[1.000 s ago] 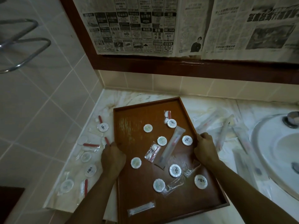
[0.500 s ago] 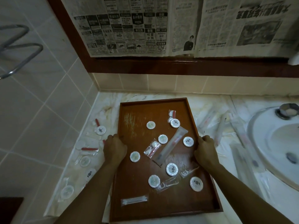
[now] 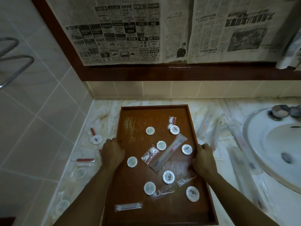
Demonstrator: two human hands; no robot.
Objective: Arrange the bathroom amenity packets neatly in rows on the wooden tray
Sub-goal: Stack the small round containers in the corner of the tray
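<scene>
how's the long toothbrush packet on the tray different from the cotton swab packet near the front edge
The toothbrush packet is much longer than the cotton swab packet. It lies diagonally across the middle of the wooden tray, while the swab packet lies almost level near the front left corner. The toothbrush packet shows a red strip inside; the swab packet holds only thin white sticks. Both are clear, flat wrappers lying loose on the tray, untouched by either hand.

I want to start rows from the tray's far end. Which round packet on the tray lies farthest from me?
The pale round packet lies farthest, left of the dark-crested one, alone on bare wood of the tray.
</scene>
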